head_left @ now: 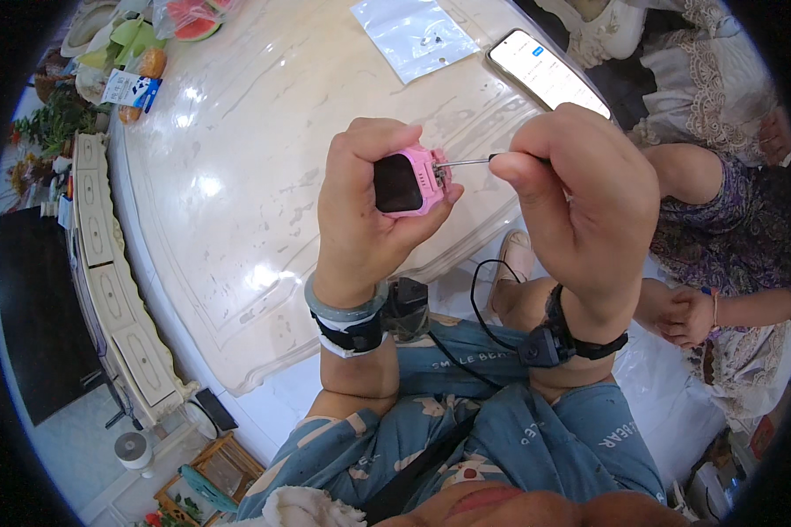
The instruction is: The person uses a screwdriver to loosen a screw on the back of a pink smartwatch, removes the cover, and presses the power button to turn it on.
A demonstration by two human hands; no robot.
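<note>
A pink smartwatch (399, 184) with a dark square screen is gripped in my left hand (347, 211), its thumb and fingers closed around the case. My right hand (584, 198) pinches a thin screwdriver (466, 162); most of its handle is hidden inside the fingers. The metal shaft points left, and its tip meets the strap end of the case, where small metal parts show. Both hands are raised over the near part of the pale marble-patterned table (237, 176). No strap can be made out on the side of the case that my left hand covers.
A clear plastic bag (409, 35) and a lit phone (545, 75) lie at the table's far right. Cut watermelon (193, 19) and packaged food (132, 90) sit far left. Another person, hands clasped (687, 318), sits close on my right. A cable links my wrist-worn devices.
</note>
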